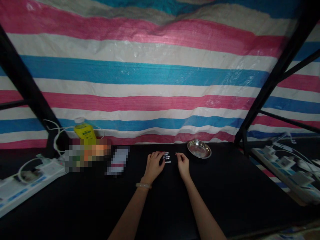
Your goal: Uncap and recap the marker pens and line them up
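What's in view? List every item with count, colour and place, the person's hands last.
Small metal cylinders: several, silver, centre, near the back
Round metal dish: one, silver, right of centre, near the back
Bottle: one, yellow with white cap, back left
Pixelated patches: two, one pale, one multicoloured, left of centre; contents unreadable
Power strips: two, white, one at each side
Cables: several, white, around the power strips
Table: one, black, across the foreground
Striped sheet: one, pink, white, blue and grey, background
Frame posts: two main ones, black, both sides
Bracelet: one, pale, left wrist
Left hand: one, bare, fingers at the cylinders
Right hand: one, bare, between cylinders and dish; grip unclear
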`<state>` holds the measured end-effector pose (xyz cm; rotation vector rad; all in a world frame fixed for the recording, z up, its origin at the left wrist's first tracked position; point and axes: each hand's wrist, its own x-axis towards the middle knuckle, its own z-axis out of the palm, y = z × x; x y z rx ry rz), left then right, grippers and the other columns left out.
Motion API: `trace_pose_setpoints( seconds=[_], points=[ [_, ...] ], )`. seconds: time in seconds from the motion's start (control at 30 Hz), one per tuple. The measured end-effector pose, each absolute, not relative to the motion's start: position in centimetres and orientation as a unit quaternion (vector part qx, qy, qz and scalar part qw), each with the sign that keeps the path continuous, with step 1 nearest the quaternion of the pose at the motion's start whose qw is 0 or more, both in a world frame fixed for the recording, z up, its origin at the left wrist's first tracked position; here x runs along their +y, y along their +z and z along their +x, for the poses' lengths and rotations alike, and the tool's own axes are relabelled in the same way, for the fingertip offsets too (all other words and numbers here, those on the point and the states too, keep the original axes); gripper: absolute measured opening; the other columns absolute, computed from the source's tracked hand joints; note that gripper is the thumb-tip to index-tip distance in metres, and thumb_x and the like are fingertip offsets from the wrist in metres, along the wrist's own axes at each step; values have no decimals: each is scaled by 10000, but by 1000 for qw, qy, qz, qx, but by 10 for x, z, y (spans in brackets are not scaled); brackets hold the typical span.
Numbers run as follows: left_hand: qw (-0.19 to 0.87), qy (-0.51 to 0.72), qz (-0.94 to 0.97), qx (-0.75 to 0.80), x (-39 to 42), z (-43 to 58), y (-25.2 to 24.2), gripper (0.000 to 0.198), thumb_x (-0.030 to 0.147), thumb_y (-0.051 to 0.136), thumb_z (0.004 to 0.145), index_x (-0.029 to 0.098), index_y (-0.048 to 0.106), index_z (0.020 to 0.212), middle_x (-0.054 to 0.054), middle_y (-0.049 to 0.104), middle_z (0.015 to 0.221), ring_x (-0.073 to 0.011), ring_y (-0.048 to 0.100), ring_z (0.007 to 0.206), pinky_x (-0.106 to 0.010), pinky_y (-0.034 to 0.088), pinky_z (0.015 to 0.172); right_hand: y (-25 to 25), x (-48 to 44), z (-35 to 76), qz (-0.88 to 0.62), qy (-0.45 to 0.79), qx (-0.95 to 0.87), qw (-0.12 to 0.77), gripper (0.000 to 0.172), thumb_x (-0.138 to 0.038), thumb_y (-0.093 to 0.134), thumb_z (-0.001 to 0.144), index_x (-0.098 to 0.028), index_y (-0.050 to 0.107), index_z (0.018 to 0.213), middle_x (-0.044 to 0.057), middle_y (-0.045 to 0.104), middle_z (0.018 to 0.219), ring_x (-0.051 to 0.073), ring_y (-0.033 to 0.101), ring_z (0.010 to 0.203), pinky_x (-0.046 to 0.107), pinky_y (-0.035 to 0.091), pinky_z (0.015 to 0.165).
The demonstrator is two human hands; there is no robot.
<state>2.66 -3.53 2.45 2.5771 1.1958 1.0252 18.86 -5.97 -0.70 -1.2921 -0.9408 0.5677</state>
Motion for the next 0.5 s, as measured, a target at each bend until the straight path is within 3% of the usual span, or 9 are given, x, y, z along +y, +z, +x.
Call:
trace_pose_setpoints(
  seconds=[0.1,0.23,0.5],
  points=[
    [64,348,859,370,-36,29,26,368,246,468,867,253,496,1234,-49,598,1097,-195,507,1004,-346,358,864,-4,-65,180,-586,144,-516,609,228,-346,459,834,-191,626,839,39,567,801,160,525,771,284,429,724],
    [57,338,870,355,-36,32,25,270,259,450,895,253,582,1130,-34,639,1058,-193,534,975,-354,363,859,0,-71,169,-547,146,-596,570,253,-290,396,876,-207,632,916,36,530,798,161,524,771,282,429,733],
    [56,330,876,348,-38,32,29,196,243,459,894,231,653,919,-27,673,919,-192,546,917,-356,366,822,-2,-70,172,-559,161,-583,567,239,-235,399,855,-206,632,900,32,521,819,153,536,767,266,433,714]
  ],
)
